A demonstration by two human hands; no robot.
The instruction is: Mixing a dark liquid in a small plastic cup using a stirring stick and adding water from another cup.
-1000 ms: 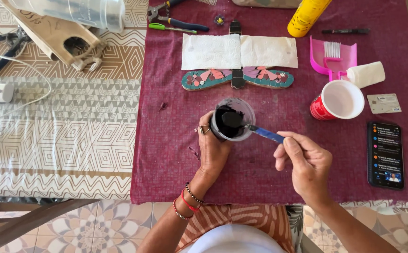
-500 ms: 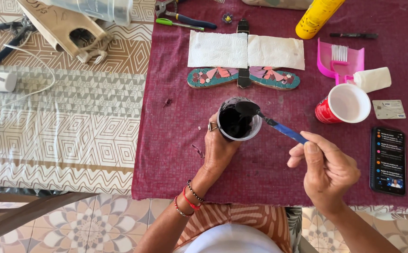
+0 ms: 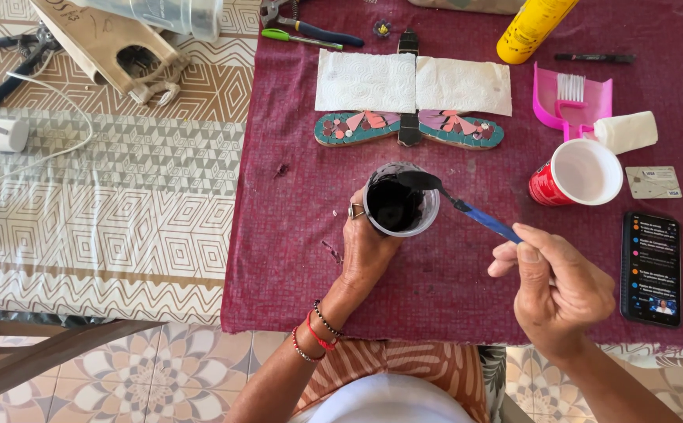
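Note:
My left hand (image 3: 366,249) grips a clear plastic cup (image 3: 401,200) of black paste on the maroon cloth (image 3: 294,258). My right hand (image 3: 558,286) pinches the blue handle of a spoon (image 3: 467,210). The spoon's bowl, coated in black, is lifted to the cup's far rim. Just beyond the cup lies a dragonfly-shaped mosaic piece (image 3: 409,128) with teal and pink wings, partly under two sheets of white paper towel (image 3: 412,81).
To the right stand a red cup with white inside (image 3: 577,174), a phone (image 3: 652,268), a card (image 3: 653,182), a pink dustpan with brush (image 3: 573,100), a white tube (image 3: 626,131) and a yellow bottle (image 3: 532,28). Pliers (image 3: 310,30) lie at the back. A patterned tablecloth (image 3: 106,211) covers the left.
The spoon's bowl has risen out of the black paste to the cup's rim. My right hand has drawn back to the right. My left hand keeps the cup in place.

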